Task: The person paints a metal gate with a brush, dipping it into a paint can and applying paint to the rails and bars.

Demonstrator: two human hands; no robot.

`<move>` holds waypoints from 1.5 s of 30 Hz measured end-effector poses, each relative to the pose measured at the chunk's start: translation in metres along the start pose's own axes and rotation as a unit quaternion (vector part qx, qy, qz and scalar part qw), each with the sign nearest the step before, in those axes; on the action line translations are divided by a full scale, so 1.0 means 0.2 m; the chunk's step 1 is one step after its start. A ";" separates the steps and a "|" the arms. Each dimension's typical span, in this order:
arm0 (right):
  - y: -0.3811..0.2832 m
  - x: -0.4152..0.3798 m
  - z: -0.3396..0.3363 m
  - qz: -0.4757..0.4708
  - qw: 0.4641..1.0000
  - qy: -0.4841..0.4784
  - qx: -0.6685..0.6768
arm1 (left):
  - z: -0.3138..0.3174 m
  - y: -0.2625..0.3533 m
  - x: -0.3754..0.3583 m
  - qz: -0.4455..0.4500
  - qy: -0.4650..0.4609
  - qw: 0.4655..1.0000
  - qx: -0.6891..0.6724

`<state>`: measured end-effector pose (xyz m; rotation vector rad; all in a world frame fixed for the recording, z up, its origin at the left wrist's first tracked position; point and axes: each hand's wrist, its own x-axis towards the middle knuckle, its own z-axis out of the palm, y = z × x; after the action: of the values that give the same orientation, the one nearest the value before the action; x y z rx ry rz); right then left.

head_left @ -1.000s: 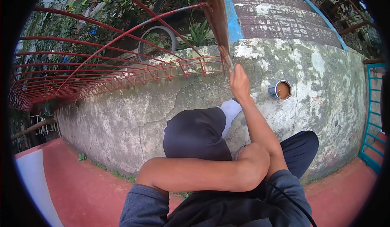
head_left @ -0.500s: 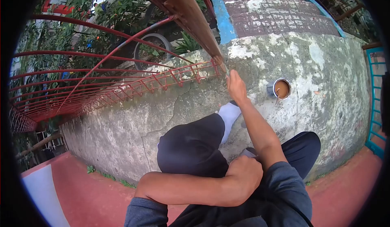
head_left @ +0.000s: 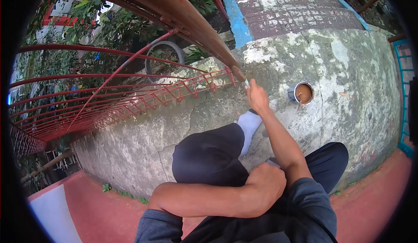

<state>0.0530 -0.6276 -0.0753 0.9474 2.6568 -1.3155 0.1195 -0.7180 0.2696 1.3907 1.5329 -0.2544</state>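
From my remote seat, the head camera looks down on a person seated on a weathered concrete ledge (head_left: 130, 138), the right hand (head_left: 257, 97) stretched forward with its fingers closed around a paintbrush (head_left: 246, 82) whose tip meets the foot of a rust-brown steel post (head_left: 191, 25) where the red railing (head_left: 143, 99) joins it. The left hand (head_left: 265, 184) is curled over the right forearm near the elbow, its fingers wrapped on the arm and holding no tool. I judge the brush light and stiff in the handle, soft only at the bristles, likely slick where paint has run; the sound place to hold it is the handle, clear of the wet end, as the hand does now, though most of it is hidden by the fingers. One paint can (head_left: 301, 93) stands open on the ledge just right of the hand, brown paint inside, what may be a stirring stick leaning at its rim; I would expect it to be heavy for its size and easily tipped. I count one brush, one can, two hands, one tyre (head_left: 164, 56) lying among the plants beyond the railing.
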 end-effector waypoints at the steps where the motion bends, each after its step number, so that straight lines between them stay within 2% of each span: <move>1: -0.01 -0.03 -0.05 -0.001 1.000 0.003 -0.002 | -0.01 0.00 0.01 0.002 0.003 1.000 -0.001; 4: 0.02 -0.12 -0.17 -0.006 0.999 0.050 0.011 | -0.06 -0.01 0.01 0.019 0.003 1.000 0.001; 6: 0.04 -0.11 -0.24 -0.104 0.972 0.140 0.158 | -0.08 -0.01 0.01 0.031 0.003 0.999 0.007; 8: -0.09 -0.07 -0.35 -0.121 0.961 0.148 0.199 | -0.08 0.00 0.02 0.046 0.008 0.998 0.041; 10: -0.22 -0.02 -0.44 -0.120 0.942 0.033 0.311 | -0.09 0.00 0.02 0.053 0.005 0.998 0.036; 12: -0.39 0.00 -0.51 -0.132 0.923 0.016 0.360 | -0.09 0.01 0.03 0.061 0.001 0.998 0.031; 14: -0.44 0.03 -0.52 -0.094 0.900 -0.071 0.419 | -0.10 0.02 0.03 0.044 -0.013 0.997 0.055; 19: -0.16 0.13 -0.28 -0.053 0.936 -0.042 0.346 | -0.06 0.01 0.02 0.044 0.036 0.997 0.043; 21: -0.05 0.11 -0.25 0.014 0.980 -0.004 0.199 | -0.05 0.01 0.02 0.039 0.051 0.996 0.053; 22: -0.02 0.09 -0.25 0.010 0.980 -0.001 0.199 | -0.06 0.01 0.02 0.048 0.039 0.996 0.057; 24: 0.02 0.05 -0.25 0.070 0.992 0.105 -0.027 | -0.08 0.01 0.02 0.052 0.034 0.996 0.069; 25: 0.02 0.04 -0.28 0.062 0.992 0.110 -0.026 | -0.08 0.01 0.01 0.047 0.028 0.997 0.051; 27: 0.01 0.06 -0.34 -0.045 0.963 0.216 0.153 | -0.08 0.00 0.02 0.035 0.029 0.998 0.034; 28: -0.05 0.08 -0.40 -0.051 0.964 0.213 0.154 | -0.08 0.00 0.03 0.046 0.025 0.998 0.040; 30: -0.18 0.10 -0.54 -0.114 0.940 0.139 0.291 | -0.06 0.01 0.03 0.051 0.020 0.998 0.040; 31: -0.28 0.11 -0.59 -0.144 0.929 0.135 0.312 | -0.07 0.02 0.04 0.047 0.006 0.998 0.035; 32: -0.33 0.13 -0.59 -0.151 0.928 0.135 0.313 | -0.08 0.02 0.04 0.043 -0.006 0.998 0.034; 34: -0.40 0.16 -0.60 -0.202 0.942 0.136 0.232 | -0.10 0.01 0.05 0.046 -0.008 0.999 0.026; 36: -0.33 0.17 -0.50 -0.199 0.950 0.113 0.212 | -0.11 0.01 0.05 0.052 -0.011 0.998 0.018; 39: -0.15 0.15 -0.33 -0.162 0.959 0.099 0.211 | -0.12 0.02 0.05 0.050 -0.013 0.998 0.020; 41: -0.02 0.09 -0.27 -0.015 0.998 0.048 0.036 | -0.11 0.01 0.04 0.048 -0.006 0.999 0.013; 45: 0.05 0.00 -0.31 0.067 0.996 0.053 -0.015 | -0.09 0.02 0.01 0.048 0.000 0.999 -0.012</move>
<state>0.0738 -0.5776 -0.0425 1.1997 2.6262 -1.2277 0.1135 -0.7026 0.2778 1.4414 1.4601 -0.1766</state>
